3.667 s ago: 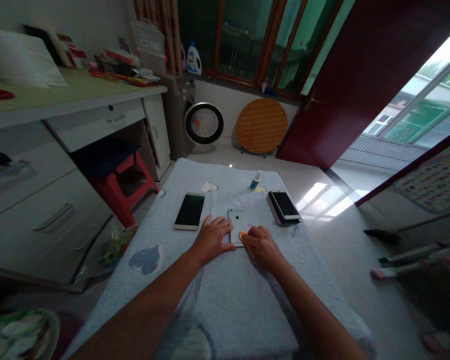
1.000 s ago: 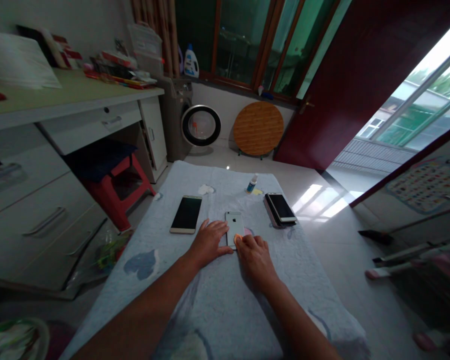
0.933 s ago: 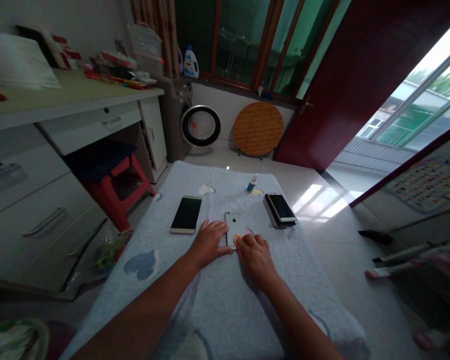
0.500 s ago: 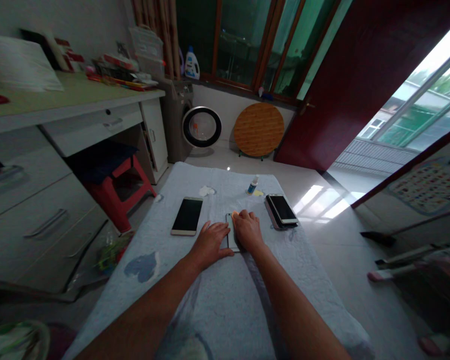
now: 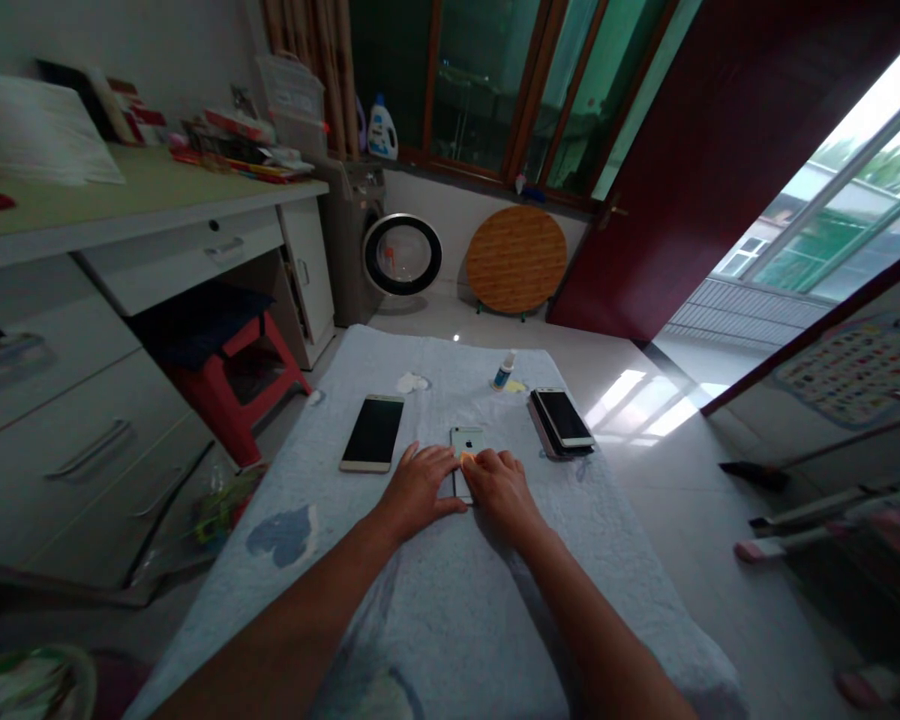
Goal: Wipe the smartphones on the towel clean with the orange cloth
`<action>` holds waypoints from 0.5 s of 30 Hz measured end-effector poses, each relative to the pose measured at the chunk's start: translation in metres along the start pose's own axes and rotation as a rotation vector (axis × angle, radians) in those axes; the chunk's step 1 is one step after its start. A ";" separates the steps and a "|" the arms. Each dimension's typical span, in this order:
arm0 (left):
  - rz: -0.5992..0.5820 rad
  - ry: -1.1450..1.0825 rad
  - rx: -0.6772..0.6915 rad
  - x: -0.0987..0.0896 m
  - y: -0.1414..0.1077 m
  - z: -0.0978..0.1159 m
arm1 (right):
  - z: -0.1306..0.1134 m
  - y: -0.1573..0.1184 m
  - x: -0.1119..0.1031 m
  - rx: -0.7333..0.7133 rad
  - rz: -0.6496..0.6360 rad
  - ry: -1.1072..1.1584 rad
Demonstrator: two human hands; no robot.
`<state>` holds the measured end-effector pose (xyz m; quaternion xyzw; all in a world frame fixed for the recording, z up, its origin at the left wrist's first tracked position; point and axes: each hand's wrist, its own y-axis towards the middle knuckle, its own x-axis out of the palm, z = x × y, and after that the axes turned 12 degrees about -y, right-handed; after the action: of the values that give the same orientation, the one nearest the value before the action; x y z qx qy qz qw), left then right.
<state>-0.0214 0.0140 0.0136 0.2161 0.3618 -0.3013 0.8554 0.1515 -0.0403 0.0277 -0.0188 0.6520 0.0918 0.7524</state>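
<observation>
A silver-grey phone (image 5: 468, 438) lies back side up on the cloth-covered table, its dark logo showing near the top. My left hand (image 5: 418, 487) grips its left edge, with the thumb at the lower end and the fingers along the side. Bunched under the fingers of my right hand (image 5: 501, 490) is a small orange cloth (image 5: 466, 458), pressed on the phone's back. Most of the cloth and the phone's lower right part are hidden by that hand. Left of my hands rests a larger gold-rimmed phone (image 5: 373, 433), dark screen up.
A small spray bottle (image 5: 504, 370) stands toward the table's far edge. On the right, a white phone (image 5: 565, 417) lies on a dark one. A red stool (image 5: 244, 385) stands left of the table (image 5: 450, 610); a round wooden board (image 5: 517, 260) leans at the far wall.
My right hand has slid down the phone toward me with the orange cloth, uncovering the phone's upper part and logo. My left hand keeps its place.
</observation>
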 end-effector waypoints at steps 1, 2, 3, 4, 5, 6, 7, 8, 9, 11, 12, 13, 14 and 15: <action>0.000 0.007 -0.011 0.000 0.000 0.000 | 0.001 -0.006 0.000 -0.004 0.005 0.011; 0.000 0.011 -0.019 0.000 0.000 0.000 | 0.001 -0.012 0.000 -0.004 0.010 0.023; 0.000 0.013 -0.024 0.000 0.000 0.000 | 0.001 -0.017 0.000 0.001 0.016 0.031; 0.000 0.013 -0.024 0.001 0.000 0.000 | 0.001 -0.020 0.000 0.010 0.022 0.038; -0.001 0.013 -0.022 0.001 0.001 0.000 | 0.001 -0.022 0.000 0.019 0.027 0.041; -0.002 0.012 -0.019 0.001 0.001 0.000 | 0.002 -0.023 -0.001 0.027 0.030 0.042; -0.002 0.012 -0.016 0.001 0.001 0.000 | 0.002 -0.022 -0.001 0.034 0.030 0.039; -0.001 0.012 -0.015 0.002 0.001 0.000 | 0.003 -0.020 -0.002 0.038 0.027 0.034; 0.000 0.012 -0.016 0.002 0.001 0.000 | 0.003 -0.016 -0.002 0.041 0.022 0.028; 0.002 0.011 -0.017 0.002 0.001 0.000 | 0.006 -0.006 -0.003 0.056 0.010 0.013; 0.003 0.011 -0.017 0.002 0.001 0.000 | 0.008 -0.001 -0.002 0.073 0.006 0.008; 0.002 0.011 -0.015 0.002 0.000 -0.001 | 0.010 0.004 -0.002 0.096 0.003 0.005; 0.002 0.011 -0.011 0.002 0.000 -0.001 | 0.012 0.009 -0.001 0.124 0.003 0.006; 0.004 0.012 -0.008 0.003 0.000 -0.001 | 0.015 0.013 0.001 0.152 0.005 0.011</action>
<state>-0.0207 0.0138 0.0107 0.2151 0.3678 -0.2968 0.8546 0.1638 -0.0257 0.0300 0.0394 0.6612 0.0440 0.7479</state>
